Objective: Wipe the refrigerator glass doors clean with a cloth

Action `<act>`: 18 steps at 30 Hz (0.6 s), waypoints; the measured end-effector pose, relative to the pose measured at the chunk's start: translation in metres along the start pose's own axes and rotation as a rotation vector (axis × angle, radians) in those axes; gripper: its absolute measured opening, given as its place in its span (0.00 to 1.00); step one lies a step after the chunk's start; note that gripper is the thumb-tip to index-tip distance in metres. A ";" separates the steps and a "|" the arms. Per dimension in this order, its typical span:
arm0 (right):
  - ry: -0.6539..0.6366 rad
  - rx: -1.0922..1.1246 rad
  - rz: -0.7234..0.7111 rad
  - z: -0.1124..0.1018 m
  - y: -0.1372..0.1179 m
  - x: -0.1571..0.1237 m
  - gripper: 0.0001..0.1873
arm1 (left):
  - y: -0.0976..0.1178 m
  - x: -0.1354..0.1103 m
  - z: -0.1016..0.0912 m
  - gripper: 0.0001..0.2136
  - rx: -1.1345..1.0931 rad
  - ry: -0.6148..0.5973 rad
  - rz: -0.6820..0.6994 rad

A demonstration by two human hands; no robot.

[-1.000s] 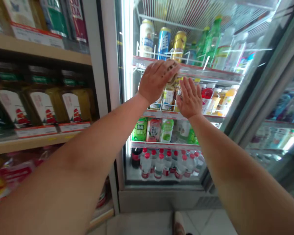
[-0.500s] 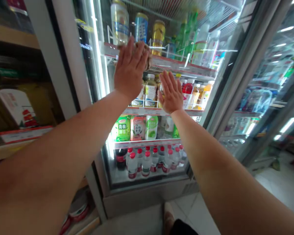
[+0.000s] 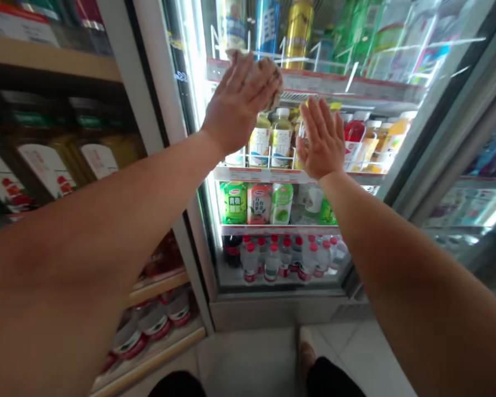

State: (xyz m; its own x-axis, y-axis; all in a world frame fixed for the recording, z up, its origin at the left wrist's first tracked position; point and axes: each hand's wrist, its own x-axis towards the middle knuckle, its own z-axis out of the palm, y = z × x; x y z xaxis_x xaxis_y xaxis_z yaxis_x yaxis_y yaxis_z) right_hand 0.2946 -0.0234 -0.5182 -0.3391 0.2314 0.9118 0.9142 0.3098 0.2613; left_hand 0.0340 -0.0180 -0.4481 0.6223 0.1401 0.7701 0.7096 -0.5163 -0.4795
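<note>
My left hand point(image 3: 236, 113) lies against the glass front of a lit drinks fridge point(image 3: 273, 313), its fingers tilted up and to the right. Under its fingers is a crumpled brownish cloth point(image 3: 276, 82), held to the glass at the height of the upper shelf edge. Lower and to the right, my right hand point(image 3: 323, 142) rests flat on the same glass with fingers extended and nothing in it. Behind the glass, yellow tea bottles point(image 3: 281, 140) stand between the two hands, and a gold can point(image 3: 299, 33) stands above.
Left of the fridge, a wooden shelf rack point(image 3: 86, 60) carries large oil bottles and red-bottomed containers. Small red-capped bottles point(image 3: 271, 264) fill the fridge's bottom. A metal door frame point(image 3: 450, 127) slants along the right. A foot point(image 3: 306, 350) stands on the tiled floor below.
The view has swung left, so the fridge appears further right. My left hand has tilted to the right with the cloth, more of which shows. My right hand stays flat on the glass.
</note>
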 end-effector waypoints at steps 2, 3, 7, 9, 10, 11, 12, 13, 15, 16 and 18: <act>0.000 0.002 0.001 0.000 0.001 0.000 0.34 | -0.004 -0.011 -0.003 0.26 0.008 -0.111 0.145; -0.002 0.000 -0.001 0.000 0.001 0.000 0.34 | -0.008 -0.015 -0.007 0.26 0.014 -0.179 0.238; 0.001 -0.020 -0.013 0.001 0.002 0.000 0.34 | -0.031 -0.008 -0.029 0.23 0.095 -0.214 0.337; 0.006 -0.019 -0.013 0.002 0.002 0.000 0.34 | -0.036 -0.002 -0.032 0.23 0.145 -0.101 0.161; 0.006 -0.017 -0.010 0.002 0.002 0.000 0.34 | -0.034 -0.002 -0.031 0.24 0.152 -0.055 0.074; 0.001 -0.017 -0.008 0.002 0.002 0.000 0.34 | -0.032 -0.003 -0.029 0.24 0.148 -0.034 0.021; -0.008 -0.017 -0.008 0.002 0.001 0.000 0.35 | -0.029 -0.006 -0.026 0.24 0.134 -0.037 0.016; -0.009 -0.018 -0.004 0.001 0.001 0.000 0.34 | -0.026 -0.009 -0.024 0.24 0.119 -0.064 0.058; -0.020 -0.016 0.000 -0.001 0.000 0.000 0.34 | -0.028 -0.015 -0.026 0.22 0.106 -0.164 0.231; -0.021 -0.011 0.001 -0.002 0.000 0.000 0.34 | -0.032 -0.017 -0.030 0.21 0.107 -0.213 0.323; -0.023 0.000 0.002 -0.002 0.000 -0.001 0.34 | -0.044 -0.016 -0.039 0.21 0.133 -0.253 0.395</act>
State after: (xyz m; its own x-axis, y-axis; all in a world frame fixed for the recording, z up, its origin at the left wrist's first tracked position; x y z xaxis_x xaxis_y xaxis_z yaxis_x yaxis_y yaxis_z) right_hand 0.2953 -0.0258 -0.5185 -0.3420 0.2537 0.9048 0.9149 0.3094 0.2591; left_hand -0.0205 -0.0307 -0.4227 0.9015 0.1646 0.4003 0.4291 -0.4612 -0.7767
